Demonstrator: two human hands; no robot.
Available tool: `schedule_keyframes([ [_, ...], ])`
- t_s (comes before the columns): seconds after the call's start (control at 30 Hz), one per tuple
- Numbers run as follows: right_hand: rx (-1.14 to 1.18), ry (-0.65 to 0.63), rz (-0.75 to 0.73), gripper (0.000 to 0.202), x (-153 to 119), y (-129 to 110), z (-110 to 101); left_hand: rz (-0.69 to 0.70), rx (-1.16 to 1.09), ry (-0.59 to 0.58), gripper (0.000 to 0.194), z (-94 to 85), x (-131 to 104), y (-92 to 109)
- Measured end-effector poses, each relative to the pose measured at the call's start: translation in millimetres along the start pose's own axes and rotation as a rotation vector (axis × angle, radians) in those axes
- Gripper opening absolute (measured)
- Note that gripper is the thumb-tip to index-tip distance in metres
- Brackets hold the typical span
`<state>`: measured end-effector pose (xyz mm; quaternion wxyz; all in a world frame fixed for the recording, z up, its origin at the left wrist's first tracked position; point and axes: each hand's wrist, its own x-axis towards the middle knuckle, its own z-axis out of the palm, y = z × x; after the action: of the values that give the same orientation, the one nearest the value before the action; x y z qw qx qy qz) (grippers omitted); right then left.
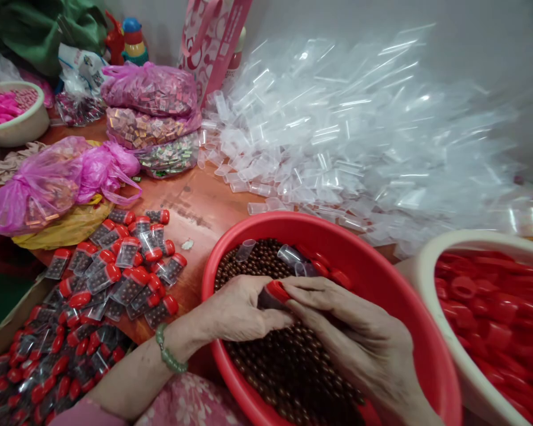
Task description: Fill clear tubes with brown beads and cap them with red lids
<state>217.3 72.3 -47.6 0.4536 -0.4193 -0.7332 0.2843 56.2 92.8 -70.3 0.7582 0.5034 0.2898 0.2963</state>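
Over a red basin of dark brown beads, both hands meet at a small clear container with a red cap. My left hand, with a green bead bracelet at the wrist, is closed around the container's body. The fingers of my right hand press on the red cap. Part of the container is hidden by the fingers. Clear empty tubes and several red caps lie on the beads at the basin's far side.
Filled, red-capped containers lie piled at the left, more in a box below. A large heap of clear tubes stands behind the basin. A cream tub of red caps is at right; pink bags sit at back left.
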Motion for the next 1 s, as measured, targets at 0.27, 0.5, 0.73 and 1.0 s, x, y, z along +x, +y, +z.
schedule_keyframes([
  [0.27,-0.16,-0.165,-0.099,0.035,0.2,-5.2,-5.9,0.039,-0.166,-0.036,0.022,0.4,0.0,5.5],
  [0.5,-0.157,-0.204,-0.088,0.036,0.6,5.1,-6.2,0.05,-0.021,0.017,0.027,-0.6,2.1,4.3],
  [0.73,-0.056,-0.24,0.166,0.031,3.8,4.5,-32.6,-0.015,0.054,0.112,0.029,-0.3,-2.4,11.9],
  [1.0,0.253,0.131,0.487,0.025,2.3,7.5,-21.8,-0.023,-0.003,0.036,0.031,0.8,-4.8,16.2],
])
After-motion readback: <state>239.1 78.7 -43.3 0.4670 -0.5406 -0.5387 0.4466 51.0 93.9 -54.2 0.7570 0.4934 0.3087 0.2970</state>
